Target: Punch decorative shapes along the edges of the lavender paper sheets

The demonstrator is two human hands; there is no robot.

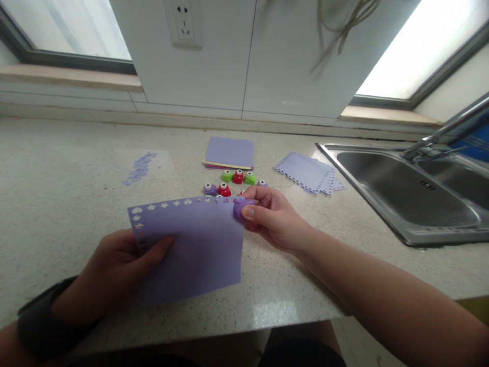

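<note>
The left hand [114, 270] was closed on the lower left part of a purple sheet [194, 250]. Its thumb lay across the front face near the left edge and its fingers were hidden behind the paper. The sheet was held up above the near edge of the bench [57, 178], tilted slightly, with a row of small cut-out shapes along its top edge and down the upper part of its left edge.

The right hand [275, 219] was curled around a purple punch [241, 206], pinching it between thumb and fingers. The punch sat on the sheet's top right corner, at the end of the row of cut-outs.

Just behind the sheet, a cluster of small punches [238, 176] in green, red and purple stood on the bench. Beyond them lay a paper stack [229, 153] with a purple sheet on top. To its right lay a few punched sheets [309, 172] with notched edges, close to the steel sink [405, 193] and its tap [439, 135]. A patch of purple scraps [139, 167] lay further left on the bench. A dark band [38, 321] circled the left wrist.
</note>
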